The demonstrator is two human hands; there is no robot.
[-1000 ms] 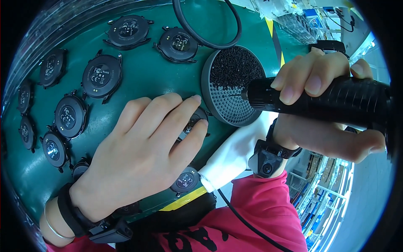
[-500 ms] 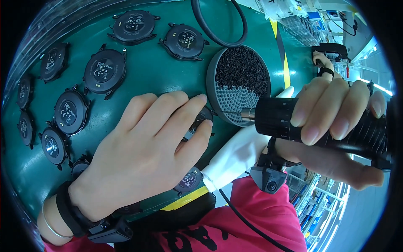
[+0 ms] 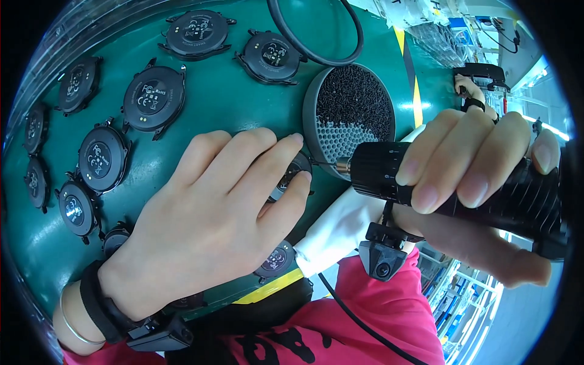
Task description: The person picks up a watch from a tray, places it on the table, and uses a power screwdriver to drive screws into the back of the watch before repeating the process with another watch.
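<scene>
My left hand (image 3: 213, 219) lies flat over a black round watch case (image 3: 293, 173) on the green mat (image 3: 237, 103), its fingertips pinning the case down. My right hand (image 3: 480, 176) is closed around a black electric screwdriver (image 3: 462, 188) held nearly level. The screwdriver's thin bit (image 3: 325, 163) points left and meets the edge of that watch case beside my left fingertips. Most of the case is hidden under my fingers.
Several more black watch cases (image 3: 153, 97) lie face down across the mat. A round grey tray of small black screws (image 3: 350, 118) sits just behind the bit. A black ring (image 3: 316, 36) lies beyond it. A small camera (image 3: 382, 258) hangs at my right wrist.
My right hand has brought the screwdriver down and left from the screw tray, so its bit now reaches the watch case. My left hand has stayed on the case.
</scene>
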